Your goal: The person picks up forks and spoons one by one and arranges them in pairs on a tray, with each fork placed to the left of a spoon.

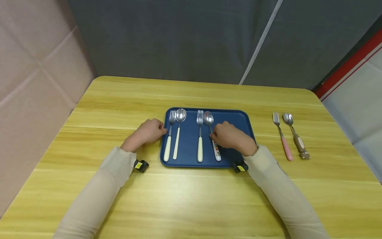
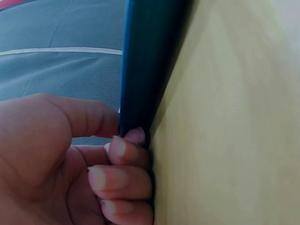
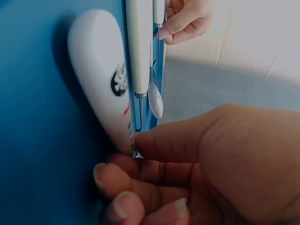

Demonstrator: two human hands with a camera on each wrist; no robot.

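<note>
A blue tray (image 1: 238, 119) on a yellow wooden table (image 1: 191, 199) is steadied at its edge by the curled fingers of the left hand (image 1: 147, 132). A printed-handle spoon (image 1: 215, 146), lying on the tray, is pinched at its neck by the right hand (image 1: 229, 137). A level placement, parallel to the cream-handled fork (image 1: 200, 139) beside the fingertips, would be best.

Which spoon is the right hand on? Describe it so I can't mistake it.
On the blue tray mid-table, four utensils lie in a row. It is the rightmost, a spoon under the right hand. Only its white handle carries colourful printed patterns; the others are plain cream.
</note>
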